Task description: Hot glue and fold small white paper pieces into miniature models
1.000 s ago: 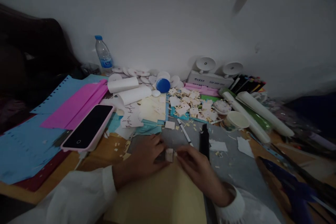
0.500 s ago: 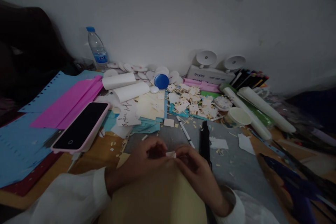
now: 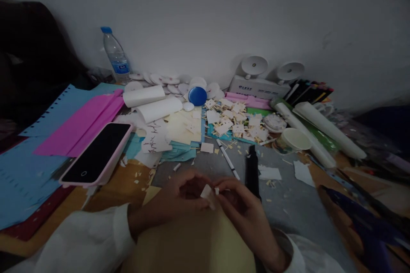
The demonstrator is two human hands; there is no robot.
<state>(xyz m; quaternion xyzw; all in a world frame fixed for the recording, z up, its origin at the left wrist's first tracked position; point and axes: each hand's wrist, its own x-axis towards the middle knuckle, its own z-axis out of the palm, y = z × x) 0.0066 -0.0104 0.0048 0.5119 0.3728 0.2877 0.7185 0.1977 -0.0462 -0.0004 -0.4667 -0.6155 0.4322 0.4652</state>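
My left hand (image 3: 179,198) and my right hand (image 3: 241,207) meet low in the middle, over a cream sheet of paper (image 3: 192,243) and a grey mat (image 3: 288,204). Both hands pinch a small pale paper piece (image 3: 206,190) between their fingertips, held slightly above the sheet. Just right of my right hand lies a black knife-like tool (image 3: 252,170), and a thin white pen (image 3: 228,164) lies ahead of the fingers. White sleeves cover both forearms.
A phone in a pink case (image 3: 96,153) rests on blue and pink paper at left. A pile of small cut cards (image 3: 233,123), white paper rolls (image 3: 150,102), a blue lid (image 3: 197,95), a paper cup (image 3: 293,140), a water bottle (image 3: 115,55) and markers (image 3: 309,91) crowd the back.
The small paper piece was lying near the sheet's edge under my fingers; both hands have lifted and turned it. The camera view shifted slightly.
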